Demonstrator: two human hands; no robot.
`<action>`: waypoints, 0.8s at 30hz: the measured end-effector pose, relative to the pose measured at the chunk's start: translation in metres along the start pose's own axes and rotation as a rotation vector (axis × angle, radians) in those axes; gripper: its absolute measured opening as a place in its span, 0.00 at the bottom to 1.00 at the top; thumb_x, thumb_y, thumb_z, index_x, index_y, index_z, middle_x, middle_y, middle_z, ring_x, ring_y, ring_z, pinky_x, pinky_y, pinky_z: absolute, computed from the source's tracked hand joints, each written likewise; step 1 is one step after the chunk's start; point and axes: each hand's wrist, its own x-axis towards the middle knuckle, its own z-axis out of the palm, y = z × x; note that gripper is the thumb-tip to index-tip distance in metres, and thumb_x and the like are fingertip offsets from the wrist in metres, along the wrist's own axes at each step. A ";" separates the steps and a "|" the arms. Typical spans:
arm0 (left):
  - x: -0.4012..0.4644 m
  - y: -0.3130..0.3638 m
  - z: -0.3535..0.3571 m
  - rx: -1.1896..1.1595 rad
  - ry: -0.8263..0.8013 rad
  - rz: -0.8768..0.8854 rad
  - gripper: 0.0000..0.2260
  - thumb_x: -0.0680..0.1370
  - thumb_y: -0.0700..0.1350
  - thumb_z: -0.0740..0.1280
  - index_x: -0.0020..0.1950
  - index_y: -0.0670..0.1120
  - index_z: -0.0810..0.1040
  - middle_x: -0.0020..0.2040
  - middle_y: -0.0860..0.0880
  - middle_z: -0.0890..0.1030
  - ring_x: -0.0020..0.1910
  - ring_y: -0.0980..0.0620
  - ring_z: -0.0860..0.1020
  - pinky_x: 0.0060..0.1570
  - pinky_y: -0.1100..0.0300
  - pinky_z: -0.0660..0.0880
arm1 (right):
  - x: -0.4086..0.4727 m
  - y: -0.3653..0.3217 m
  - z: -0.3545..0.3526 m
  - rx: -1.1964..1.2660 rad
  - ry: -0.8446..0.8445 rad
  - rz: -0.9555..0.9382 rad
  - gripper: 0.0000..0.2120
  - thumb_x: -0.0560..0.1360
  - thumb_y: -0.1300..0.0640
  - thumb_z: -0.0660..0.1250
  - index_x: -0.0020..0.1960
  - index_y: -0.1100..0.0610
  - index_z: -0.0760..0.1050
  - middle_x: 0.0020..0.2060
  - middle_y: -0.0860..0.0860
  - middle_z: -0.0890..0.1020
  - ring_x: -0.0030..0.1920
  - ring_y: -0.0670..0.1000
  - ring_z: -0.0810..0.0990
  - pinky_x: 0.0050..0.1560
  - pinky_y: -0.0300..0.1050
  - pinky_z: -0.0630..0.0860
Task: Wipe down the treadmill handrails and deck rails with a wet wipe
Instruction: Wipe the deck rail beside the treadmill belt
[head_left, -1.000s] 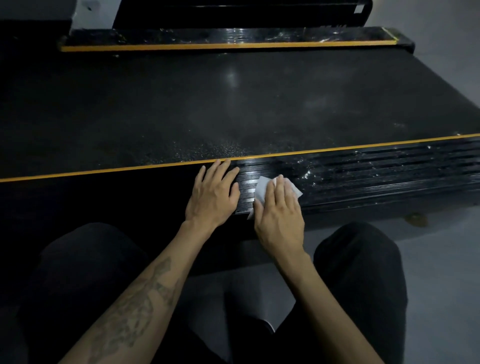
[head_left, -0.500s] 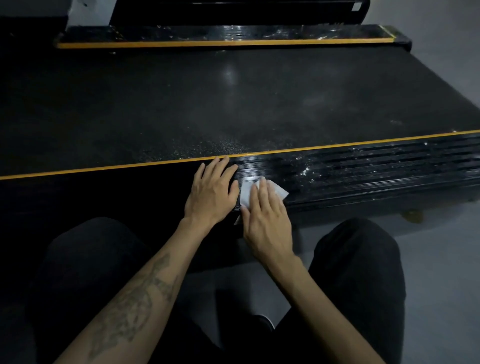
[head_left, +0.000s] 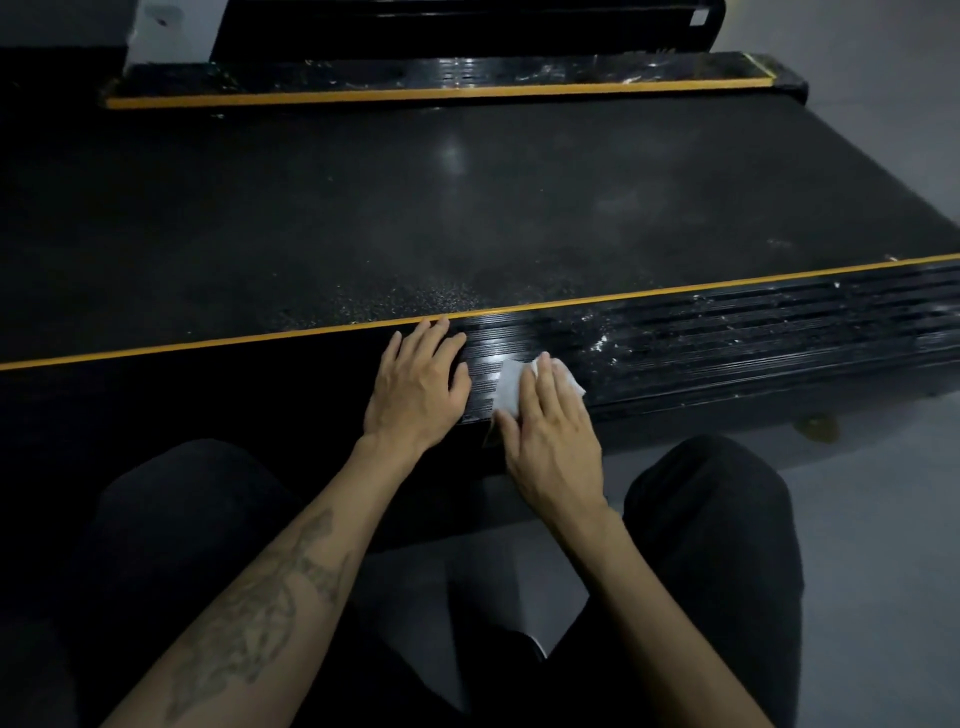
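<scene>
A black ribbed deck rail with a yellow edge stripe runs across the near side of the treadmill. My right hand presses a white wet wipe flat on the rail, fingers laid over it. My left hand rests palm down on the same rail just left of the wipe, fingers spread, holding nothing. The rail to the right of the wipe shows wet streaks and white flecks. A second deck rail with a yellow stripe lies at the far side. No handrails are in view.
The dark running belt fills the space between the two rails. Grey floor lies to the right and below the deck. My knees in dark trousers frame both arms. A small yellowish foot sits under the near rail.
My right hand slid the wipe left toward my left hand, then back slightly right. My left hand has stayed planted on the rail.
</scene>
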 end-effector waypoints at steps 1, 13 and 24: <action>0.001 0.000 0.000 0.006 -0.003 -0.002 0.19 0.83 0.48 0.64 0.73 0.45 0.76 0.76 0.44 0.72 0.78 0.44 0.66 0.78 0.43 0.59 | -0.004 0.003 -0.001 0.010 0.014 0.034 0.33 0.87 0.43 0.43 0.83 0.64 0.48 0.82 0.62 0.47 0.83 0.57 0.43 0.81 0.52 0.46; 0.021 0.039 0.009 0.181 -0.031 -0.111 0.17 0.82 0.52 0.59 0.65 0.44 0.75 0.63 0.42 0.74 0.63 0.41 0.72 0.68 0.43 0.66 | -0.013 0.025 -0.003 0.075 0.025 0.078 0.35 0.86 0.42 0.51 0.82 0.64 0.51 0.82 0.62 0.49 0.83 0.58 0.45 0.82 0.53 0.45; 0.020 0.039 0.017 0.011 -0.010 -0.024 0.21 0.82 0.51 0.62 0.72 0.42 0.75 0.74 0.44 0.72 0.76 0.44 0.67 0.78 0.42 0.58 | -0.006 0.029 -0.001 0.099 0.070 0.104 0.35 0.85 0.41 0.55 0.81 0.65 0.56 0.81 0.64 0.55 0.82 0.61 0.51 0.82 0.56 0.50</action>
